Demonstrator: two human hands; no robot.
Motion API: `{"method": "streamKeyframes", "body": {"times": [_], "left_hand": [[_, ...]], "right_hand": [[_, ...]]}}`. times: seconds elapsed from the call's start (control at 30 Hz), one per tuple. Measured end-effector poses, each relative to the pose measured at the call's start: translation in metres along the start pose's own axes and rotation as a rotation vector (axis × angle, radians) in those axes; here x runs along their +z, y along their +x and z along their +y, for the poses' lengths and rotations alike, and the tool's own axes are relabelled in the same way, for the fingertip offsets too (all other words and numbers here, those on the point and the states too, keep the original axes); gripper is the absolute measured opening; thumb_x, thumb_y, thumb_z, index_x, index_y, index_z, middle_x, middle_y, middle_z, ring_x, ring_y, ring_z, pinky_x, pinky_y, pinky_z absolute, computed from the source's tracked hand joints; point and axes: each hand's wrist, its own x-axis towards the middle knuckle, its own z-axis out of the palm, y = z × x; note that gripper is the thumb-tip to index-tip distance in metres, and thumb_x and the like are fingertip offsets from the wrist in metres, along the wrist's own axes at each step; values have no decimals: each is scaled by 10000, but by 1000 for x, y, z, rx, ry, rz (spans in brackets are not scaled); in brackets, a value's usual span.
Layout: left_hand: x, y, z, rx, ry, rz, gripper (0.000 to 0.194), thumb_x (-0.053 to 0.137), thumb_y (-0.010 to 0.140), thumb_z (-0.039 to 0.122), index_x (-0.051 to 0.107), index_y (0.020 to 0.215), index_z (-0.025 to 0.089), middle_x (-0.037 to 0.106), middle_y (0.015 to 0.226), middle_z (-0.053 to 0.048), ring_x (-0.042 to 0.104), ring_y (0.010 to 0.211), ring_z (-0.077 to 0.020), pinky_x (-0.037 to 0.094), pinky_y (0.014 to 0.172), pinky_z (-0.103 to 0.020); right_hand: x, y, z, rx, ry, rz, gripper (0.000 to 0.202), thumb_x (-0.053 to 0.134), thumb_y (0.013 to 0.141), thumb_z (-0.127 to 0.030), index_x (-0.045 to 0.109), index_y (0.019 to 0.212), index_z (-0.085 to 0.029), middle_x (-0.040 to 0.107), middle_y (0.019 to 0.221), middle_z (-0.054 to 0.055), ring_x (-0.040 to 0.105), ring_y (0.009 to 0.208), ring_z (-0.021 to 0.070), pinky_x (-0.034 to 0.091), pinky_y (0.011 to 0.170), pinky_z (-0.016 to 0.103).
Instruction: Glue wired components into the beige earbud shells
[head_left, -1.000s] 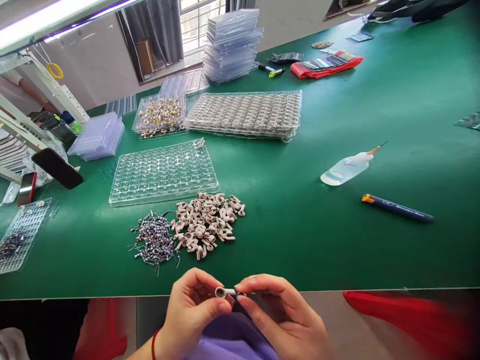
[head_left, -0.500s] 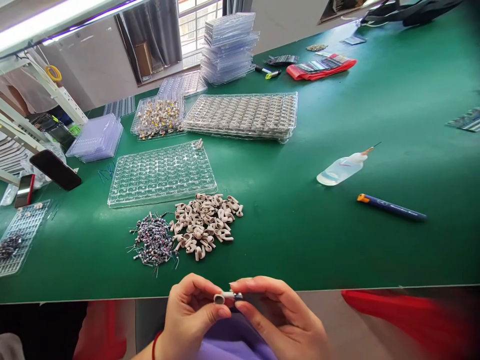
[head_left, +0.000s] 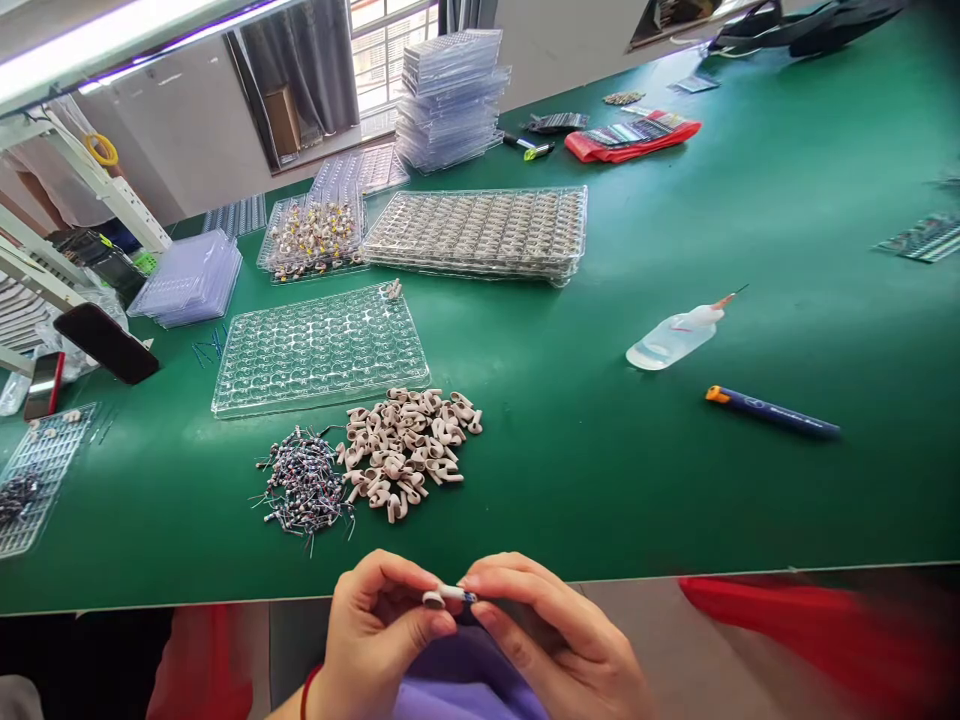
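In front of the table's near edge, my left hand (head_left: 386,625) pinches a pale earbud shell (head_left: 448,593) between thumb and fingers, its round end to the left and its stem pointing right. At the stem's open end sits a small blue-and-dark part (head_left: 469,598). My right hand (head_left: 551,625) closes its thumb and fingertips around that end, partly covering it. Beyond my hands lie a heap of beige earbud shells (head_left: 409,450) and, to its left, a heap of small wired components (head_left: 304,485).
A clear compartment tray (head_left: 322,350) holds a few shells at its far corner. Behind it stand filled trays (head_left: 476,235) and a tall stack of clear trays (head_left: 450,100). To the right lie a needle-tipped squeeze bottle (head_left: 671,340) and a blue pen-like tool (head_left: 772,412).
The small dark part sticks out less from the stem's end, and the shell has turned slightly between my fingers. Both hands stay almost in place; the view has shifted a little.
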Motion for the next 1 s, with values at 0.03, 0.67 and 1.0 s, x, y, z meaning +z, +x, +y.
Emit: {"method": "streamKeyframes", "body": {"times": [0.03,0.67,1.0], "left_hand": [[0,0,0,6,-1,-1,158,814,674,130,699,772,176,764,739,-5,713,679,-96,552,651,-132],[2,0,3,32,34,-5,161,816,662,113,717,769,182,762,737,-8,709,671,-101,553,639,-133],[-5,-2,0,-70,-70,-127,243,835,664,199,707,869,183,758,807,-21,702,749,-118,545,697,-170]], "right_hand": [[0,0,0,7,9,-2,207,601,866,-113,655,995,-265,684,861,12,658,780,121,558,691,155],[1,4,-5,-5,14,20,142,611,869,-149,678,956,-239,709,816,33,683,733,158,575,660,208],[1,2,-2,-6,-12,-2,202,581,866,-92,655,978,-243,695,821,25,671,727,143,562,658,198]]}}
